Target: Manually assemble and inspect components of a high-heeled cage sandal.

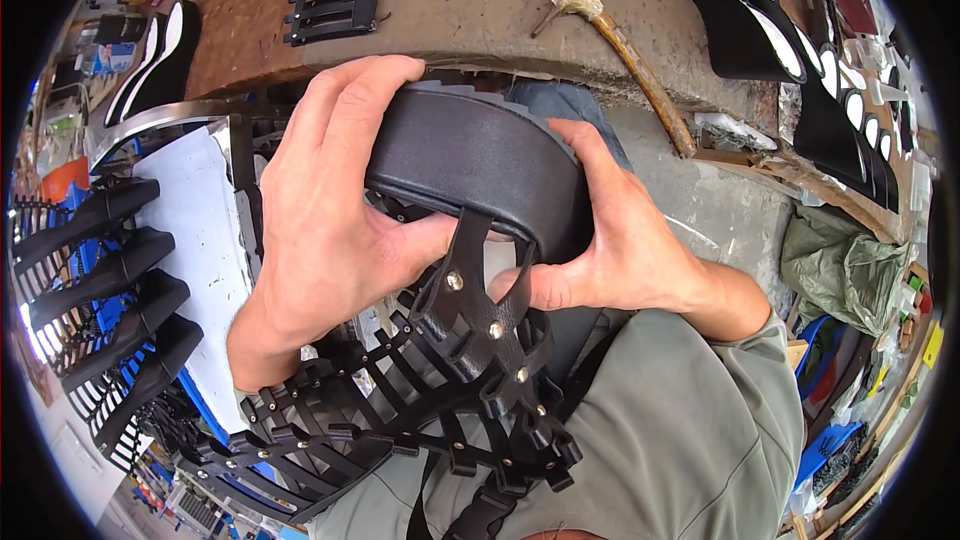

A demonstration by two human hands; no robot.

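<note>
Several black pieces with slatted straps (pixel 118 260) sit left of our grip. Our left hand (pixel 335 205) clamps one end of a thick, curved black wedge sole (pixel 470 155), riveted black straps (pixel 465 360) hanging below; our right hand (pixel 630 240) clasps the other end. Beyond, rightward, lies a wooden-handled hammer (pixel 640 68).

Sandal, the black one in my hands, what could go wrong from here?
The sandal might slip, since your left hand and right hand hold its smooth, curved side. Its studded straps dangle below and could snag or tangle. The hammer has its handle poking past the bench edge, so a bump might knock it off.
</note>
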